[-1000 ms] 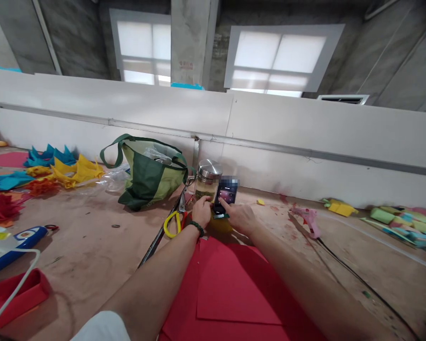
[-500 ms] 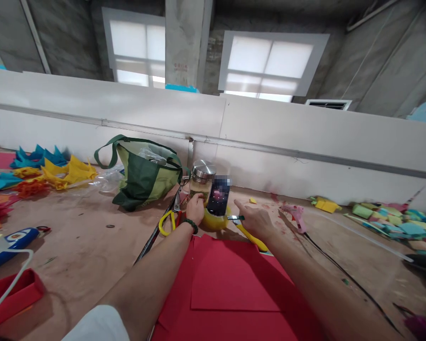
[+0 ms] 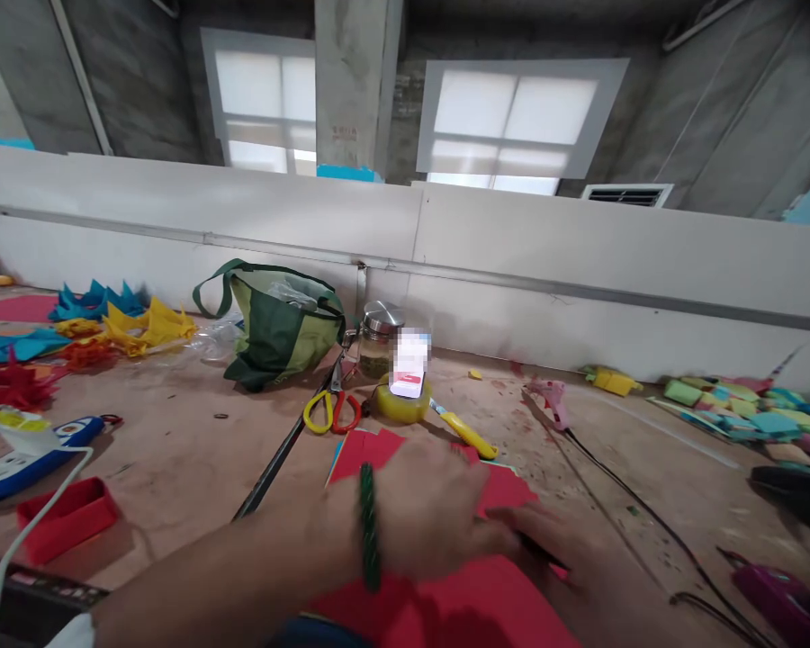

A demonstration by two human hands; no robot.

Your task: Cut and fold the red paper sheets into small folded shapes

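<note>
My left hand (image 3: 432, 504), with a green bead bracelet at the wrist, is over the red sheets (image 3: 472, 594) and blurred by motion. Its fingers are not clear. Close against it on the right is my right hand (image 3: 567, 558), also smeared, its fingers closed about a thin dark object (image 3: 540, 551) whose kind I cannot make out. Beyond the hands a phone (image 3: 409, 367) with a bright screen leans upright on a roll of yellow tape (image 3: 403, 405). A yellow-handled knife (image 3: 469, 436) lies right of the roll. Scissors (image 3: 332, 409) with yellow and red handles lie left of it.
A lidded glass jar (image 3: 378, 346) and a green bag (image 3: 280, 328) stand by the white partition. A pink glue gun (image 3: 553, 405) trails its cable at right. Folded coloured pieces (image 3: 749, 409) lie far right. A power strip (image 3: 37, 459) and red paper loop (image 3: 67, 520) are at left.
Both hands have drawn back from beside the phone to over the red sheets and come together. The phone's screen has turned from dark to bright. The red sheets have shifted.
</note>
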